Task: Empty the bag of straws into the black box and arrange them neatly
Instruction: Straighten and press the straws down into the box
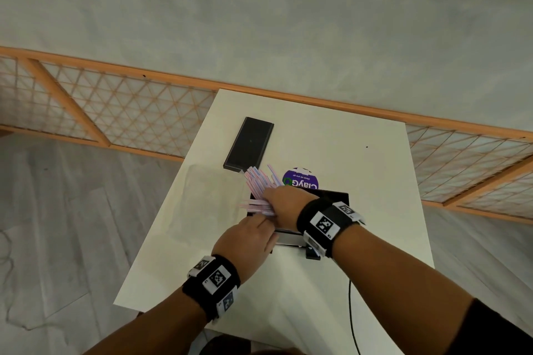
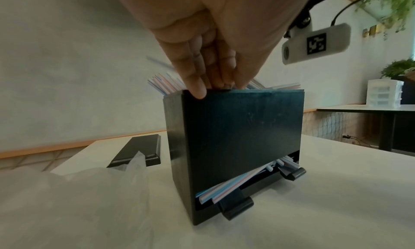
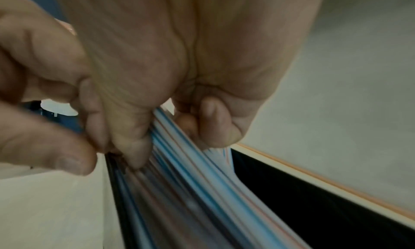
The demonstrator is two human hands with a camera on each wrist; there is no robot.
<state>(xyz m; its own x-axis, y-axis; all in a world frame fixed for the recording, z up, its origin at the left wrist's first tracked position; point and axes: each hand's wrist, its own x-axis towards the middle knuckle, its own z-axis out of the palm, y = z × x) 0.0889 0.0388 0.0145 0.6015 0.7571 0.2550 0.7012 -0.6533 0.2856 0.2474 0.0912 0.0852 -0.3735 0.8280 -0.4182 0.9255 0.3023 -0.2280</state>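
Note:
A tall black box (image 2: 235, 146) stands on the white table (image 1: 360, 138). My left hand (image 2: 213, 87) pinches the box's top rim at one corner, one digit outside the wall and the others inside. My right hand (image 3: 161, 128) grips a bundle of pink, blue and white straws (image 3: 202, 190) that lean out of the box's open top toward the left (image 1: 256, 184). More straws show through the slot at the box's foot (image 2: 224, 187). In the head view both hands (image 1: 265, 225) (image 1: 269, 196) cover most of the box (image 1: 334, 199).
The box's flat black lid (image 1: 248, 144) lies at the far left of the table. A crumpled clear plastic bag (image 2: 89, 190) lies left of the box. Behind the box a purple round sticker (image 1: 301, 180) shows. A black cable (image 1: 353, 320) hangs off the near edge.

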